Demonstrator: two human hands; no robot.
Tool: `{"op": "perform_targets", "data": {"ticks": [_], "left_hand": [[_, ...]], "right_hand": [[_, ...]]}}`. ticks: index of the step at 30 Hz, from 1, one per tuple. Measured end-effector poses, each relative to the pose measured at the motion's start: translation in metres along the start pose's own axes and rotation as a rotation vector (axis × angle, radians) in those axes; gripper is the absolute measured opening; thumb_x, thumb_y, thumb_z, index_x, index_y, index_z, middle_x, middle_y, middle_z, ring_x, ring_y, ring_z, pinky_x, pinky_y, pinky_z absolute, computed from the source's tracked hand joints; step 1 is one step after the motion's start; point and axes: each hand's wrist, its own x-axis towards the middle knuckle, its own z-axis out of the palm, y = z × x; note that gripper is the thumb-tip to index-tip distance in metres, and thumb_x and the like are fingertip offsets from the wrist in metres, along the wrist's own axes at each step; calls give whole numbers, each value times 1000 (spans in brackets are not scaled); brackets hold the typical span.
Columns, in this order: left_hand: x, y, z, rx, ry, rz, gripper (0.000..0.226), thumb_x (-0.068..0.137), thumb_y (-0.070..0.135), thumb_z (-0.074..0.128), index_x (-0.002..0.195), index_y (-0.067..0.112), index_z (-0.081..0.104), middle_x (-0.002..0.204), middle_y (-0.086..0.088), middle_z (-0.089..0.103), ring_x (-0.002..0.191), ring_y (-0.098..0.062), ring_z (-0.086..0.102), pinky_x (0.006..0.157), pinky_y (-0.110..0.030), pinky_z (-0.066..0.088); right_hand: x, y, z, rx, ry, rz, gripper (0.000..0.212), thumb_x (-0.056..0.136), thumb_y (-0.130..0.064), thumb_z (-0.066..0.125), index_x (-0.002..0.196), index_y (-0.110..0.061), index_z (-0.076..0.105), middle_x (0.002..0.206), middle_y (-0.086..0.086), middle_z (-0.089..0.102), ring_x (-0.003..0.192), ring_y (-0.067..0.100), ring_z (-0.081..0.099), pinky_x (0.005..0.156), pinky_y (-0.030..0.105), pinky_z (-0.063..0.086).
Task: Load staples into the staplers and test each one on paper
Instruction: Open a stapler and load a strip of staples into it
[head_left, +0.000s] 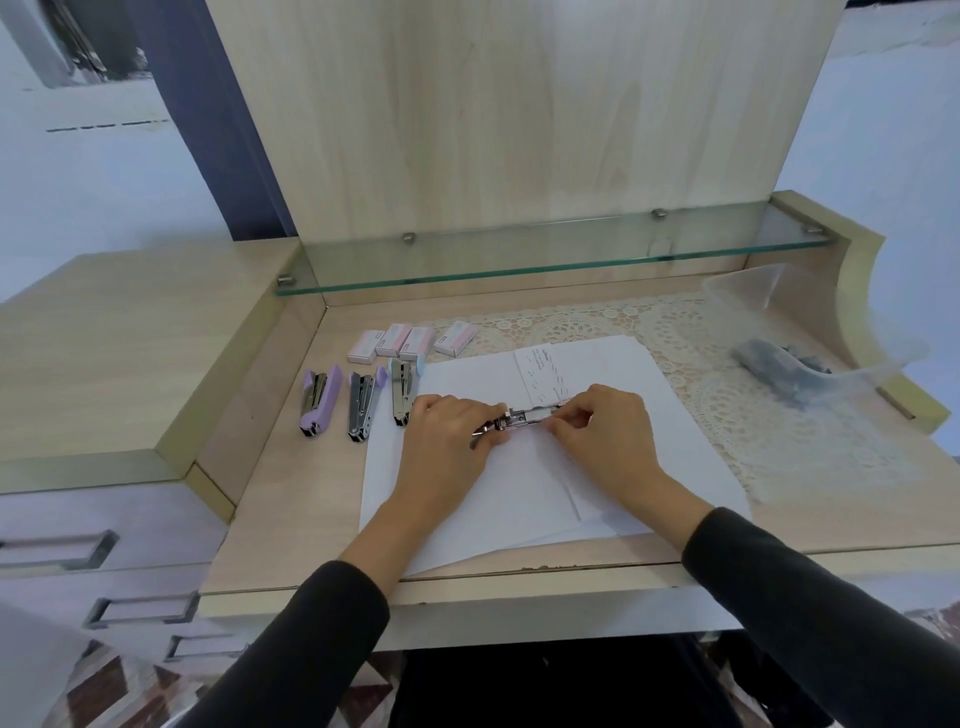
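My left hand and right hand both pinch the open silver metal stapler on white paper sheets, mid-load I reckon; three opened pastel-handled staplers probably remain.

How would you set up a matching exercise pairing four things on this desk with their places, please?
Things:
1 lilac stapler
2 staple boxes
3 clear tub
4 lone stapler

Places:
a gripped by the left hand and right hand over the paper
b far right
c leftmost in the row of staplers
d behind that row

Pairs: 1-c, 2-d, 3-b, 4-a
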Motion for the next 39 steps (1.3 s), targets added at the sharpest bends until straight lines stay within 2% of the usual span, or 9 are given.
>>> {"op": "perform_targets", "data": {"ticks": [2,7,11,14,18,22,26,32,39], "left_hand": [[0,0,0,2,1,11,21,61,21,73,80,13,73,66,4,70,60,-16,64,70,-25,32],[-1,-1,2,8,21,24,20,61,20,73,80,13,73,67,5,70,62,-16,65,71,-25,33],[0,0,2,14,28,27,20,61,21,73,80,13,73,67,5,70,61,-16,64,70,-26,33],[0,-1,2,9,32,28,21,61,20,73,81,13,73,67,5,70,62,-15,64,71,-25,33],[0,-1,1,21,25,20,20,62,21,73,80,14,73,67,5,70,61,-16,64,70,-25,32],[0,0,1,13,27,24,21,61,20,73,80,12,73,67,4,70,61,-17,64,69,-25,33],[0,-1,2,10,24,24,21,62,20,73,81,12,73,68,4,70,62,-17,65,71,-25,33],[0,-1,2,11,30,16,20,61,19,73,79,11,73,66,3,69,60,-17,64,69,-26,33],[0,-1,2,16,44,20,20,61,19,73,79,11,73,65,3,69,59,-17,63,68,-27,33]], "right_hand": [[1,-2,-2,30,47,4,9,76,-17,69,74,-9,68,62,-12,45,60,8,45,53,13,30],[3,-7,-8,26,27,29,9,76,-17,70,74,-8,68,68,-5,51,68,15,51,61,24,37],[6,-7,-13,46,80,43,8,76,-15,70,74,-8,68,66,-4,51,63,12,48,53,15,31],[7,-6,-14,4,3,58,7,77,-14,68,78,-9,72,68,-7,53,66,12,50,53,14,32],[5,-8,-12,41,63,66,6,78,-12,67,77,-8,71,62,-10,48,64,12,48,53,15,33],[4,-6,-10,-11,-8,88,8,78,-17,68,76,-10,72,62,-4,57,55,7,47,48,17,31],[2,-9,-5,-3,-14,98,9,78,-17,67,78,-10,72,73,4,66,65,14,53,56,23,36],[2,-13,-1,50,-14,118,8,77,-16,68,77,-9,72,71,6,67,62,15,52,50,15,33],[1,-18,2,105,-39,121,8,77,-12,67,79,-8,73,77,8,70,67,16,55,53,19,38]]}}
